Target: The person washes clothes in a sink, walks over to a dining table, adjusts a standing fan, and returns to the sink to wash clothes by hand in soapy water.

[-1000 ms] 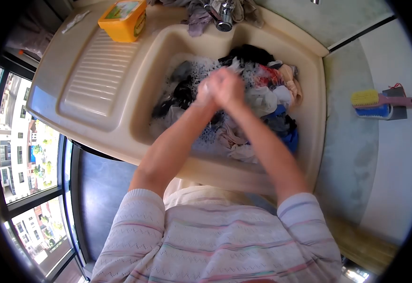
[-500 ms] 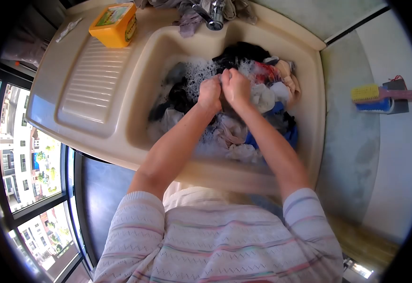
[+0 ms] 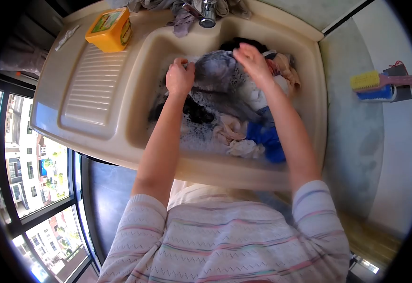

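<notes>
From my remote station I view a beige, ribbed surface carrying a yellow tub, joined to a basin. A window stands at left; a brush is mounted on the wall at right. The grey garment lies in the basin, between the left hand and the right hand. Left fingers: curled beside the cloth; I cannot tell whether they pinch it. Right fingers: extended at its edge, blurred; grip indeterminate. The tap is cut off above. Suds and overlap obscure the lower laundry.
</notes>
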### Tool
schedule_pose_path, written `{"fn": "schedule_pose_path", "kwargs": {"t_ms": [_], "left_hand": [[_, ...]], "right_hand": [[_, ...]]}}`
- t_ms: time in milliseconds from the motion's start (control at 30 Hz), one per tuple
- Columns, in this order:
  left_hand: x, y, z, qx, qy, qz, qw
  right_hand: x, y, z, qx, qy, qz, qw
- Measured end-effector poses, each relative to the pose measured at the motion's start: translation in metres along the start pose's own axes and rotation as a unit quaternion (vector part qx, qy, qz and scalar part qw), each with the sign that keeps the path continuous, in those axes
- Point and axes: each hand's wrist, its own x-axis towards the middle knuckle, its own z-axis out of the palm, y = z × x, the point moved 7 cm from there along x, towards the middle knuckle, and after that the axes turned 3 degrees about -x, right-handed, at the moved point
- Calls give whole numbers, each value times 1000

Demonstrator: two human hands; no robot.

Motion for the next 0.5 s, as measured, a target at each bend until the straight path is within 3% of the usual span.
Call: {"fn": "schedule_pose_path", "kwargs": {"t_ms": [33, 67, 100, 133, 167, 200, 267, 333, 367, 433, 467, 500], "left_hand": [[-2, 0, -1, 39, 20, 25, 999], [-8, -3, 18, 104, -41, 54, 992], [-20, -9, 44, 166, -102, 81, 978], [-29, -10, 66, 227, -164, 108, 954], [-33, -14, 78, 218, -232, 72, 945], [-39, -18, 89, 208, -298, 36, 931], [-42, -26, 96, 172, -378, -12, 910], [-36, -38, 93, 118, -408, -43, 905], [-30, -35, 83, 55, -348, -72, 933], [-20, -28, 57, -75, -217, -129, 965], [-24, -33, 61, -152, -220, -197, 943], [-29, -36, 67, -227, -220, -261, 912]], "right_hand": [[-3, 31, -5, -115, -14, -2, 993], [-35, 34, -1, -284, -36, -26, 958], [-65, 52, 8, -346, -77, 1, 935], [-87, 76, 20, -437, -83, -85, 892], [-97, 77, 26, -482, -115, 32, 868], [-93, 80, 27, -491, -154, 57, 856], [-64, 142, 15, -524, -139, -28, 840], [-50, 124, 7, -467, -202, 143, 849], [-54, 120, 4, -432, -231, 230, 841], [-54, 127, -4, -178, -97, 237, 950], [-56, 133, -9, -44, -26, 232, 971], [-58, 113, 4, -113, 54, 194, 973]]}}
